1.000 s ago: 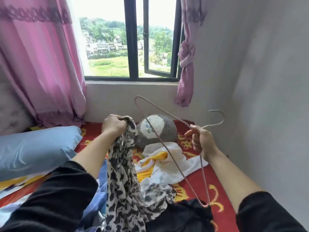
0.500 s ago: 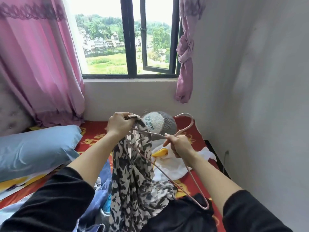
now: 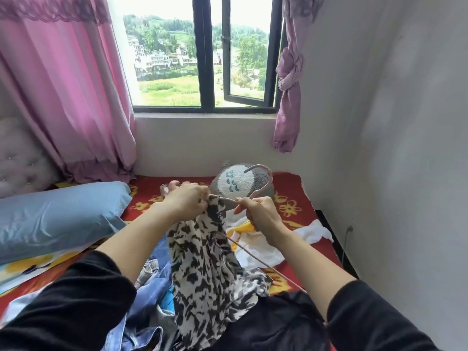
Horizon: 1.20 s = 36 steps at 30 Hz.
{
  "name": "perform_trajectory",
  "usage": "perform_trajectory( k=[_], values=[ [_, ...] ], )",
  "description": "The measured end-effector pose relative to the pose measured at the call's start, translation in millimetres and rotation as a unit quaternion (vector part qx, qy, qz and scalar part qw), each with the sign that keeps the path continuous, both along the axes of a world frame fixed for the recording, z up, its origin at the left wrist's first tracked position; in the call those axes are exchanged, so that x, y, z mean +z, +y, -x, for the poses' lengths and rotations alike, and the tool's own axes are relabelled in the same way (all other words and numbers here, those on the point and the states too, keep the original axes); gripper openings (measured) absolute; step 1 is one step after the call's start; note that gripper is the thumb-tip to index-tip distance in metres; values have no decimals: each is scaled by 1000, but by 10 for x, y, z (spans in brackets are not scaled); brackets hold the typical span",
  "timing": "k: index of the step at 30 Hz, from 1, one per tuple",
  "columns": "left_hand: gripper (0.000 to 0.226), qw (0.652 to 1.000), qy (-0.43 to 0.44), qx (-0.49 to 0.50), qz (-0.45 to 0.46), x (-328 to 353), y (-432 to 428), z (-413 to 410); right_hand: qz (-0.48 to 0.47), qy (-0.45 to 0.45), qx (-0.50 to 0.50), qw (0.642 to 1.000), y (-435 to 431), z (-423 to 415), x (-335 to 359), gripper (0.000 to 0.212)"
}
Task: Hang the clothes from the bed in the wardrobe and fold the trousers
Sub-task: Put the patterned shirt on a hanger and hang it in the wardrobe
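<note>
A black-and-white patterned garment (image 3: 202,272) hangs from my left hand (image 3: 186,200), which grips its top edge above the bed. My right hand (image 3: 255,211) holds a thin pink hanger (image 3: 263,184) just below its hook, one arm of the hanger pushed into the garment's top. The hanger's other arm (image 3: 253,257) runs down to the right. Blue denim clothes (image 3: 149,300), a black garment (image 3: 273,323) and a white and yellow garment (image 3: 260,249) lie on the red bedspread (image 3: 291,196).
A blue pillow (image 3: 58,216) lies at the left. A grey and white plush toy (image 3: 243,182) sits by the wall under the window. Pink curtains (image 3: 65,92) hang at the left; a white wall (image 3: 392,148) closes the right side.
My right hand brought the hanger in from the right to the garment's top and slid one arm inside. The hook turned upward. My left hand kept hold of the garment.
</note>
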<state>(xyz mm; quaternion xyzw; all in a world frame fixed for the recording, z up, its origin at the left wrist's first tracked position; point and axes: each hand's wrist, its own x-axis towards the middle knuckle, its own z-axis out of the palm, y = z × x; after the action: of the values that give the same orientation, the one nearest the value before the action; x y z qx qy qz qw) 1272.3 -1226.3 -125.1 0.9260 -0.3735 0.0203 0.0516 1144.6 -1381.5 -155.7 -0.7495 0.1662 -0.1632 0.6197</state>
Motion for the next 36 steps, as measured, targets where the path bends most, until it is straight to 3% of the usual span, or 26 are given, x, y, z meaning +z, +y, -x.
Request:
perform_trajectory(
  k=[2, 5, 9, 10, 12, 15, 18, 21, 24, 28, 31, 33, 36],
  values=[
    [19, 999, 38, -26, 23, -67, -24, 11, -13, -7, 12, 1000, 22, 17, 21, 31],
    [20, 990, 54, -70, 113, -115, -50, 37, -129, 4, 64, 990, 7, 27, 26, 15],
    [21, 969, 96, -102, 203, -167, 16, 41, -267, 22, 188, 945, -70, 74, 12, 35],
    [21, 963, 119, -106, 218, -169, 40, 34, -259, 38, 188, 947, -95, 76, -7, 35],
    [23, 954, 137, -124, 234, -150, 70, 55, -119, 101, 163, 974, -136, 79, -51, 27],
    [21, 941, 137, -174, 255, -57, 37, 176, 52, 181, 224, 956, -136, 68, -170, 44],
    [26, 932, 139, -216, 256, 62, -18, 317, 49, 171, 288, 941, -40, 24, -299, 43],
    [27, 934, 103, -236, 246, 111, 2, 352, 43, 138, 250, 957, 4, 17, -415, 9],
    [21, 945, 67, -220, 233, 119, 97, 288, 93, 150, 190, 966, -120, 16, -551, 28],
    [25, 954, 57, -181, 233, 51, 216, 161, -146, 80, 179, 970, -263, 50, -563, 23],
    [24, 952, 67, -149, 258, -18, 251, 92, -234, 62, 199, 950, -384, 95, -457, 9],
    [19, 949, 79, -119, 281, -43, 270, 31, -158, 98, 217, 958, -471, 154, -400, 23],
    [21, 945, 90, -97, 300, -67, 326, -48, 154, 147, 159, 964, -599, 283, -382, 8]
  ],
)
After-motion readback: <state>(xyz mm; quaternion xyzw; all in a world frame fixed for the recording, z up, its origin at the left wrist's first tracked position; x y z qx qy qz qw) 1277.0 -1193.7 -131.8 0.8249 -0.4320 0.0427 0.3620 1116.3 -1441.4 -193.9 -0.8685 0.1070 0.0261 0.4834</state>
